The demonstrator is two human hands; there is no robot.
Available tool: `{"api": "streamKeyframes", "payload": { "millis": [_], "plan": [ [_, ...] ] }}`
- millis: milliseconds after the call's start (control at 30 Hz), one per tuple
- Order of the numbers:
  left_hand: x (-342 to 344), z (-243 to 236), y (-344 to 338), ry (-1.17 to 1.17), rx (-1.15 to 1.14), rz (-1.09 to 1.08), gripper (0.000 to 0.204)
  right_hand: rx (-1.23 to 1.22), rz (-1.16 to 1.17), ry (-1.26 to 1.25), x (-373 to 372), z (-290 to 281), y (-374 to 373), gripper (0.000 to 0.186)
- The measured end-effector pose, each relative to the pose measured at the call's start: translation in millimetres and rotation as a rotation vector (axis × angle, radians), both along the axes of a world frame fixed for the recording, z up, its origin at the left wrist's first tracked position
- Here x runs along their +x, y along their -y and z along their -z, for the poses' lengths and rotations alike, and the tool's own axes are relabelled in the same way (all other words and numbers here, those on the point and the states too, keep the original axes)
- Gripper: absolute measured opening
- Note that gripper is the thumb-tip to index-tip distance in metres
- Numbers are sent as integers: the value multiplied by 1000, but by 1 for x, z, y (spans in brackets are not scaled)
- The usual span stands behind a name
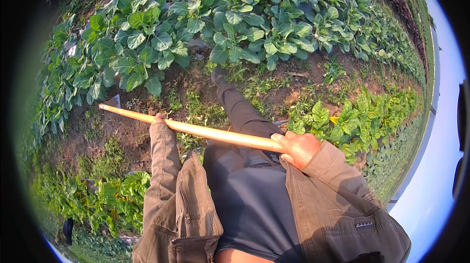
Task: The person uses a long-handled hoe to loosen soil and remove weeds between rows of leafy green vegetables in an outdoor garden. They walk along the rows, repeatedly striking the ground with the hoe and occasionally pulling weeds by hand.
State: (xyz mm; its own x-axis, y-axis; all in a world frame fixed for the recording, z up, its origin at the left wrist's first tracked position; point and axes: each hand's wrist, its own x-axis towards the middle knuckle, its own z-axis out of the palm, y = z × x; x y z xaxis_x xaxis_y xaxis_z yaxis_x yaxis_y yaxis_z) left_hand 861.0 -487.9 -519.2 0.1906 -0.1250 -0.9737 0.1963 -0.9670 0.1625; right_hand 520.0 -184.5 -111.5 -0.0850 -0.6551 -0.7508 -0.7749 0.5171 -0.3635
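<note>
Hoe (pixel 220 134), held slantwise before the person's body, its greyish blade (pixel 114 101) at the far left beside the broad-leaved crop row (pixel 196 23). The left hand (pixel 159 119) grips the mid-handle; the right hand (pixel 298 149) is wrapped around the near end. Blade contact with the weedy soil strip (pixel 129 140) cannot be told. The step in hand appears to be hoeing weeds; the next move calls for a controlled pull, clear of the crop leaves.
</note>
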Motion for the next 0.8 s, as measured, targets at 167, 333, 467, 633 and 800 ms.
{"api": "streamKeyframes", "payload": {
  "millis": [167,333,467,633,800],
  "plan": [
    [-86,-9,-32,-102,9,-2,24,88,13,-105,-35,-72,17,69],
    [-155,-63,-100,-421,-68,-260,17,5,175,-159,-74,-146,18,65],
    [-121,-88,-62,-332,-72,-330,16,-106,329,10,-73,-148,39,60],
    [-27,-71,-8,-117,-265,-404,14,18,560,233,-33,-109,103,66],
    [107,-41,85,15,-74,-134,18,-181,203,401,93,-68,180,47]
  ]
}}
